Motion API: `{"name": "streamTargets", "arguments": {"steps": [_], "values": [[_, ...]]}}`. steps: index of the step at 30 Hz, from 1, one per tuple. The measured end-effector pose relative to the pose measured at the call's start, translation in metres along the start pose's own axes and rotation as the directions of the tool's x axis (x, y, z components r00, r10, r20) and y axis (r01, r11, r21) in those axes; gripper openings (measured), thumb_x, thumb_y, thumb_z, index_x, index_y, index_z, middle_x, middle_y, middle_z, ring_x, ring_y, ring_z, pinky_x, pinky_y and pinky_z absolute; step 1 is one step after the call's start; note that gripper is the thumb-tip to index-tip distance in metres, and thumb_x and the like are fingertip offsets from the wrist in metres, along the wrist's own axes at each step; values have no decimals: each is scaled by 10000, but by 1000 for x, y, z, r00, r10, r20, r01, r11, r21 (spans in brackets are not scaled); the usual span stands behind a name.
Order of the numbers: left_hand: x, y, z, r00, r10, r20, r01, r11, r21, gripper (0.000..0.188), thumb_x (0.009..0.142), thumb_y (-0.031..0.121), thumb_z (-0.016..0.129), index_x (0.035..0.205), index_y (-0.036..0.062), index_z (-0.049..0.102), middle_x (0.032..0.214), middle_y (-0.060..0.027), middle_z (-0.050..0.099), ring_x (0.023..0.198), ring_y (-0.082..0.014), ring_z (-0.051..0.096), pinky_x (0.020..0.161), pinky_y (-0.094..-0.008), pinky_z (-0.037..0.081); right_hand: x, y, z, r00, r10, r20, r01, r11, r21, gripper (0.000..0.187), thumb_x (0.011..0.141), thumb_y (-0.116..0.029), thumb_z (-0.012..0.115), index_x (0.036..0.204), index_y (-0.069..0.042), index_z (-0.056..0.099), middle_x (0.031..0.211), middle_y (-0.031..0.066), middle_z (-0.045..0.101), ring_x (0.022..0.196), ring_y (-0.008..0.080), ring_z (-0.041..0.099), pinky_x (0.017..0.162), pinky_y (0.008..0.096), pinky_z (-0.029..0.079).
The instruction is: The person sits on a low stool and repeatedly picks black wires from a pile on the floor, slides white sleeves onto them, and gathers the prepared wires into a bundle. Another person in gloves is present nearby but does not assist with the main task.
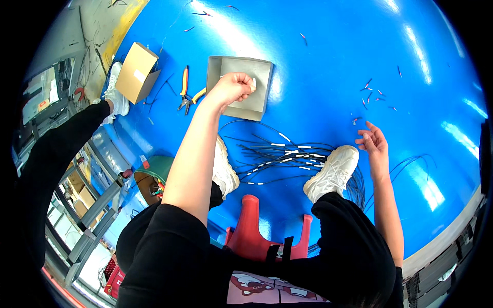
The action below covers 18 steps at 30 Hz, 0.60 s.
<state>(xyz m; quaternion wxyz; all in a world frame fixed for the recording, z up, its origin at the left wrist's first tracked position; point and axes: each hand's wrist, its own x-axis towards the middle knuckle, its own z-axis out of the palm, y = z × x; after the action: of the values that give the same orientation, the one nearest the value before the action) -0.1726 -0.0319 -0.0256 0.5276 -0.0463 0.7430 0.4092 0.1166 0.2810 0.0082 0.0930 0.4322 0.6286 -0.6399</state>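
Note:
My left hand [233, 88] is over an open grey box [266, 66] on the floor, its fingers closed in a pinch. Between the fingertips a small white piece [254, 82], like a short sleeve, sticks up. Off to the right, my right hand [374, 142] holds nothing that I can see, and its fingers are slightly bent and apart. Just beyond its fingertips lies a small dark wire end [357, 121]. A bundle of black cables [277, 154] with white sleeves stretches across the floor between my shoes.
Pliers with yellow-orange handles [185, 82] lie left of the grey box. A cardboard box [137, 73] stands farther left, near another person's shoe [117, 90]. Several wire offcuts [368, 88] are scattered at right. A red stool [249, 226] and a green bin [159, 167] are near me.

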Motion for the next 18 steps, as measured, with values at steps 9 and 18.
{"name": "streamTargets", "arguments": {"steps": [9, 18], "values": [[-20, 40, -15, 969, 157, 192, -241, 777, 582, 57, 813, 73, 647, 847, 46, 612, 712, -4, 588, 660, -88, 552, 598, -262, 458, -5, 5, 9, 998, 18, 63, -17, 1000, -22, 367, 973, -100, 525, 1330, -22, 505, 1064, 76, 647, 842, 112, 626, 733, 241, 485], [-30, 68, -14, 971, 40, 237, -203, 667, 717, 64, 783, 81, 668, 786, 41, 618, 665, 1, 578, 612, -93, 533, 588, -271, 454, -9, 7, 11, 997, 41, 73, -40, 999, -7, 330, 955, -64, 533, 1280, -5, 530, 1046, 92, 654, 828, 122, 629, 733, 258, 487]]}}
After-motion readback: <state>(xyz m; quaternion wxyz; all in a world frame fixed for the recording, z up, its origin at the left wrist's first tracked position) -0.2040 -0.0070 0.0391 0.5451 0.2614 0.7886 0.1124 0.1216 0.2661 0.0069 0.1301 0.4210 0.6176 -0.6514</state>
